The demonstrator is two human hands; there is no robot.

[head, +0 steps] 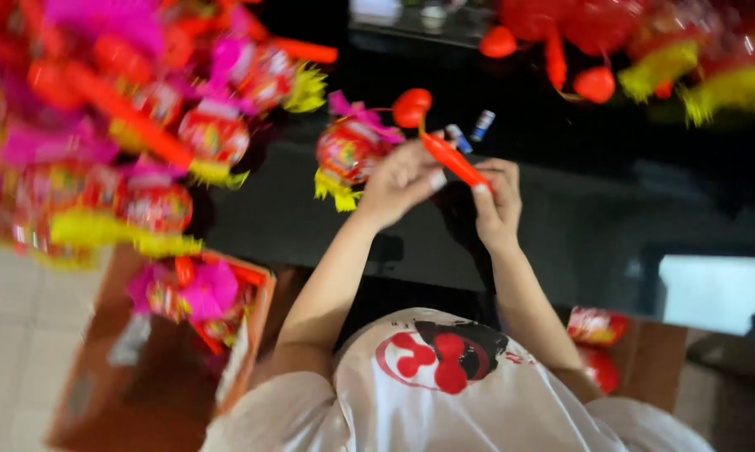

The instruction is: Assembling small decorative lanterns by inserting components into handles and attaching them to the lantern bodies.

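My left hand (403,180) and my right hand (496,201) meet over a dark tabletop (562,209). Between them is a thin red stick (454,161) with a red ball (411,106) at its far end. My right hand pinches the near end of the stick and my left hand grips it higher up. Just left of my left hand sits a round red toy drum (348,151) with yellow fringe and a pink tuft. It touches the hand, but I cannot tell whether it is joined to the stick. The picture is motion-blurred.
A heap of similar red, pink and yellow toys (101,125) fills the left. More hang at the top right (645,50). An open cardboard box (156,351) holds several at the lower left. Two small blue-and-white tubes (469,132) lie on the table. Red packets (595,335) sit at the lower right.
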